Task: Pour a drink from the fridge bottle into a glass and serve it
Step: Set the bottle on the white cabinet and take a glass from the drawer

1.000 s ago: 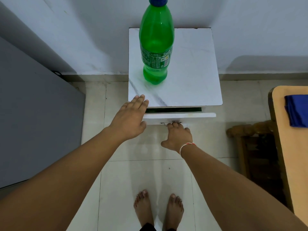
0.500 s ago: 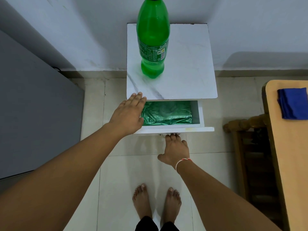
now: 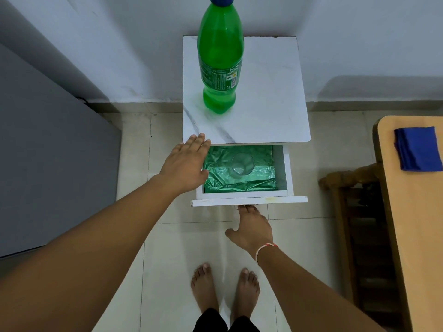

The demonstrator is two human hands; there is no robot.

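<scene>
Both forearms bare, no sleeves in frame. Left hand has no rings or bands. Right hand carries a thin thread bracelet at the wrist, white with red-orange strands, lower centre-right of frame. Feet bare at bottom centre, toes showing. Dark black trouser hems at the very bottom edge.

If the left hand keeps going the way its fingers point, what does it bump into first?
Probably the white tabletop: the left hand points at its near corner, fingertips already at the edge. Depth is unclear, so it may slide over the top.
</scene>
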